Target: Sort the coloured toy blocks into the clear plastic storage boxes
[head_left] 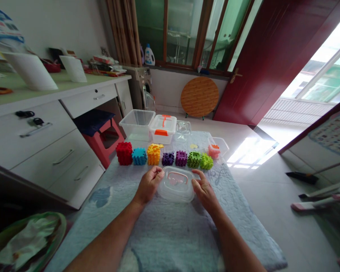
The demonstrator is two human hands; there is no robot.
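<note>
Between both hands is a small clear plastic container (175, 192) with rounded corners and a reddish outline on its top; I cannot tell if its lid is separate. My left hand (149, 185) grips its left edge with thumb and fingers. On the opposite edge, my right hand (206, 192) pinches the rim. Just beyond stands a row of interlocking block cubes: red (124, 153), blue (139, 156), yellow (153, 154), dark purple (168, 158), purple (181, 158), green (194, 159) and lime (206, 161). Pink blocks (214, 152) sit by a clear tub (223, 145).
Behind the row are a large open clear bin (137, 122), a clear box with orange latches (163, 126) and a clear lid (184, 127). A pale blue quilted cloth (170, 234) covers the table. A red stool (109, 139) and white drawers (59, 151) stand left.
</note>
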